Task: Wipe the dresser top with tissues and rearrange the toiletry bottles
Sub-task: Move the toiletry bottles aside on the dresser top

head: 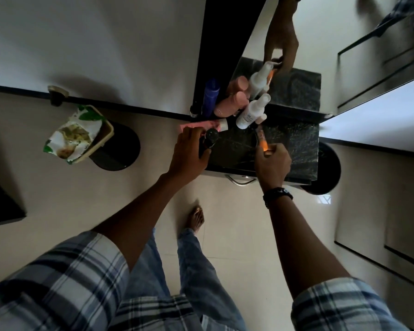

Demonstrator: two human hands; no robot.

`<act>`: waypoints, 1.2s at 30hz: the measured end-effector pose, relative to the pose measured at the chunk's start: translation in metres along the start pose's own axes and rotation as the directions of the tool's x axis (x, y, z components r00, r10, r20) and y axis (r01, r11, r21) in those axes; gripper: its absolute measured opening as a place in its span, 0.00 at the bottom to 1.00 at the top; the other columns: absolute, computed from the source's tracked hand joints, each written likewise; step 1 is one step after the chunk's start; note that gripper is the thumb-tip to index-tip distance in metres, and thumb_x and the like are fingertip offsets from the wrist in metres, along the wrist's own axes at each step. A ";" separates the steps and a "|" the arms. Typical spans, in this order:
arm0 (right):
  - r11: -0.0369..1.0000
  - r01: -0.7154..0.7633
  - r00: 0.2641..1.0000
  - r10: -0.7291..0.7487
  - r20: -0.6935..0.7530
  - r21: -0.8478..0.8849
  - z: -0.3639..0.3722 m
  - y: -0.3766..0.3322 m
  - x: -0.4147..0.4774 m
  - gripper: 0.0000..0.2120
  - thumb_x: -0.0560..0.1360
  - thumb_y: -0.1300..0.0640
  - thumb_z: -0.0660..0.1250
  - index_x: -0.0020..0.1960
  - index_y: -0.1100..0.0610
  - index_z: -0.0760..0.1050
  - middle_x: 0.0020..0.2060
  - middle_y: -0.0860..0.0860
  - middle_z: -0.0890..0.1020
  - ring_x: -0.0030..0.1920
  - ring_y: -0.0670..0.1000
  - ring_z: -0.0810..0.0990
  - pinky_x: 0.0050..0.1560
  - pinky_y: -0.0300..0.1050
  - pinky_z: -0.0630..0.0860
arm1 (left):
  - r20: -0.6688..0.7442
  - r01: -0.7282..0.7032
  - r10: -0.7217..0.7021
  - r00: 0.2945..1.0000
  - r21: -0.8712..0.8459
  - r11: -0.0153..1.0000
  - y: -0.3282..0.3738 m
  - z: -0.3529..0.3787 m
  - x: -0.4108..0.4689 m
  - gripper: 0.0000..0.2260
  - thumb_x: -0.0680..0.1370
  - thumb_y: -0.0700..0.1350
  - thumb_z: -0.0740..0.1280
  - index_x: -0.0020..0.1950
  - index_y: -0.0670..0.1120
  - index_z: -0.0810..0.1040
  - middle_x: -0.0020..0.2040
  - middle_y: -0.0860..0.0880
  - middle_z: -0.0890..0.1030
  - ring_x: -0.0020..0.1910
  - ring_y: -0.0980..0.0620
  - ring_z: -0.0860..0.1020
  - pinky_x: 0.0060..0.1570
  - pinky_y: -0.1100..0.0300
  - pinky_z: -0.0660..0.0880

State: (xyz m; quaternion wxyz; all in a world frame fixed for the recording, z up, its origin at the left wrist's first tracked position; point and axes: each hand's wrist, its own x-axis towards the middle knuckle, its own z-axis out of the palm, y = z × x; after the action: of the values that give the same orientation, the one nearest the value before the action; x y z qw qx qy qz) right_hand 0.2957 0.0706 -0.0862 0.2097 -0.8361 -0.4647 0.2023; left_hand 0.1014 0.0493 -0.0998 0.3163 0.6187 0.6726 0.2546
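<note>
At mid-frame, the left hand (189, 151) is curled round a dark round-capped bottle (209, 139) at the counter's (294, 144) left edge. The right hand (271, 161), just right of centre, pinches an orange tube (263, 142) over the dark stone. Beyond them, up the frame, stand the other bottles — white spray bottle (250, 112), pink bottle (230, 102), blue bottle (210, 95) — clustered against the mirror (320, 32).
</note>
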 end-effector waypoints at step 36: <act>0.892 0.448 0.818 -0.435 0.377 0.057 0.008 -0.057 -0.006 0.10 0.76 0.62 0.65 0.57 0.61 0.76 0.48 0.58 0.85 0.51 0.60 0.83 0.53 0.58 0.78 | -0.014 -0.009 0.009 1.000 -0.013 1.000 -0.006 -0.006 0.004 0.20 0.74 0.40 0.69 0.65 0.41 0.70 0.64 0.39 0.71 0.60 0.39 0.72 0.56 0.49 0.72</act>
State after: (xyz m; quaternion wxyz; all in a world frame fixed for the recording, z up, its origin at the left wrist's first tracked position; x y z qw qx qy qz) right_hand 0.2494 0.0940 -0.0614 0.1422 -0.6538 -0.6807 0.2981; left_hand 0.0928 0.0528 -0.1006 0.3142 0.6179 0.6704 0.2648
